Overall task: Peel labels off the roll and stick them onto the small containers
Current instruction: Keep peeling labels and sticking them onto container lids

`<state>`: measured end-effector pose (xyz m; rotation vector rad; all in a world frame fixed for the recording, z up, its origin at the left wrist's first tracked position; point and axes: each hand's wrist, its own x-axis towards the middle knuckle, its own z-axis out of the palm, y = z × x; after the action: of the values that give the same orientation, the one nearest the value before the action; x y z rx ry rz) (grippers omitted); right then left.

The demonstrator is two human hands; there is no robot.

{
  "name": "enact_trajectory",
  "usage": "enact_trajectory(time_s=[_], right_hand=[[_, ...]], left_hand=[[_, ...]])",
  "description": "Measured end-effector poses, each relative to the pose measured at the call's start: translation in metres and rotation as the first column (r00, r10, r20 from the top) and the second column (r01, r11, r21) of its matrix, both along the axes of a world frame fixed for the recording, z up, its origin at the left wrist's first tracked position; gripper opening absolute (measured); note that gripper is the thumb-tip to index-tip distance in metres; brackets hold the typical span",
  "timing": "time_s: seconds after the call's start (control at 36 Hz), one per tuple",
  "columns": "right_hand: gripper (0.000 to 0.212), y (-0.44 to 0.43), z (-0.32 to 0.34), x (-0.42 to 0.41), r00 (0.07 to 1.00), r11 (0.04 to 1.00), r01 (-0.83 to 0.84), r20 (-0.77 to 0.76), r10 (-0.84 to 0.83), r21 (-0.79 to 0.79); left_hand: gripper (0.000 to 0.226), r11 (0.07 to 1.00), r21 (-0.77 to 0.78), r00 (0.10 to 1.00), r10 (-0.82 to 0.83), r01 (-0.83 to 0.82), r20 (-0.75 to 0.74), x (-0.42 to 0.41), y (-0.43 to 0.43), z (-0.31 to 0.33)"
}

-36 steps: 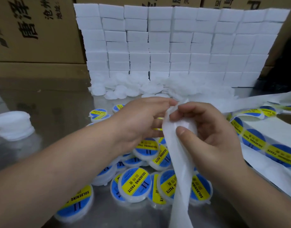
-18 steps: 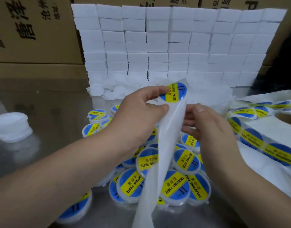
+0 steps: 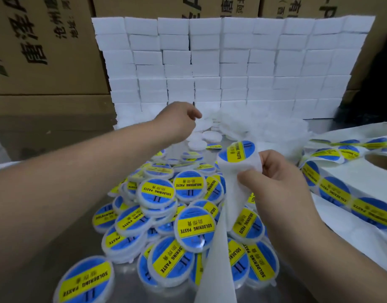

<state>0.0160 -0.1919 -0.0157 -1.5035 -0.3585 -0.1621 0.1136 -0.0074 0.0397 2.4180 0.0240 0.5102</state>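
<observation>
My right hand (image 3: pixel 275 180) grips the white backing strip (image 3: pixel 216 270), which hangs down over the pile. A blue and yellow label (image 3: pixel 238 152) stands half peeled at the strip's top, just above my right thumb. My left hand (image 3: pixel 179 120) is stretched forward over the unlabelled white round containers (image 3: pixel 210 135), its fingers loosely curled, with nothing visible in it. A heap of labelled containers (image 3: pixel 188 217) lies between my arms. The label roll (image 3: pixel 341 193) lies at the right with labels along its strip.
A wall of stacked white boxes (image 3: pixel 232 62) stands behind the loose containers. Brown cardboard cartons (image 3: pixel 46 51) rise at the back and left. The metal table (image 3: pixel 46 248) shows at the left. One labelled container (image 3: pixel 85 281) lies apart at the front left.
My left hand let go of the strip and label and moved forward to the white unlabelled containers. My right hand keeps the strip, now with the label sticking up at its top.
</observation>
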Motion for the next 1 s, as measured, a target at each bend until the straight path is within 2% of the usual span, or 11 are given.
enact_trajectory(time_s=[0.06, 0.11, 0.22, 0.33, 0.42, 0.47, 0.58, 0.72, 0.83, 0.94, 1.0], right_hand=[[0.018, 0.0, 0.0, 0.001, 1.0, 1.0, 0.003, -0.003, -0.003, -0.014], [0.018, -0.001, 0.0, 0.002, 1.0, 0.999, 0.021, 0.0, -0.021, -0.029], [0.019, -0.002, -0.003, 0.004, 1.0, 0.999, 0.018, -0.026, -0.018, -0.036], [0.006, -0.002, -0.003, 0.004, 0.999, 0.999, 0.008, -0.037, -0.01, -0.039], [0.007, -0.002, -0.002, 0.003, 0.999, 0.999, -0.002, -0.047, 0.0, -0.036], [0.01, -0.002, -0.002, 0.002, 0.999, 0.999, -0.009, -0.048, 0.007, -0.037], [0.014, 0.0, -0.002, 0.003, 0.999, 0.999, -0.011, -0.039, 0.01, -0.03], [0.014, 0.001, -0.002, 0.004, 0.999, 1.0, -0.008, -0.043, 0.007, -0.016], [0.013, 0.001, -0.002, 0.005, 0.999, 1.0, -0.012, -0.045, 0.011, -0.004], [0.013, 0.001, -0.002, 0.004, 0.999, 1.0, -0.008, -0.039, 0.007, -0.015], [0.012, 0.001, -0.002, 0.005, 0.999, 1.0, -0.007, -0.041, 0.007, -0.016]], left_hand=[[0.033, 0.976, 0.218, 0.992, 0.034, -0.007, -0.119, 0.025, 0.008, -0.005], [0.031, 0.912, 0.409, 0.973, 0.058, 0.039, -0.223, 0.044, 0.012, -0.012], [0.033, 0.801, 0.583, 0.924, 0.107, 0.139, -0.368, 0.071, 0.012, -0.025], [0.041, 0.755, 0.624, 0.88, 0.141, 0.201, -0.454, 0.089, 0.002, -0.039], [0.036, 0.747, 0.641, 0.888, 0.163, 0.174, -0.431, 0.096, -0.004, -0.043], [0.03, 0.758, 0.637, 0.897, 0.175, 0.141, -0.407, 0.1, -0.006, -0.043], [0.051, 0.78, 0.618, 0.899, 0.197, 0.098, -0.392, 0.104, -0.009, -0.043], [0.047, 0.835, 0.545, 0.888, 0.193, 0.076, -0.419, 0.101, -0.008, -0.038], [0.031, 0.798, 0.594, 0.884, 0.2, 0.104, -0.423, 0.1, -0.011, -0.041], [0.027, 0.761, 0.637, 0.897, 0.193, 0.12, -0.398, 0.101, -0.012, -0.045], [0.034, 0.721, 0.683, 0.91, 0.2, 0.113, -0.362, 0.101, -0.011, -0.045]])
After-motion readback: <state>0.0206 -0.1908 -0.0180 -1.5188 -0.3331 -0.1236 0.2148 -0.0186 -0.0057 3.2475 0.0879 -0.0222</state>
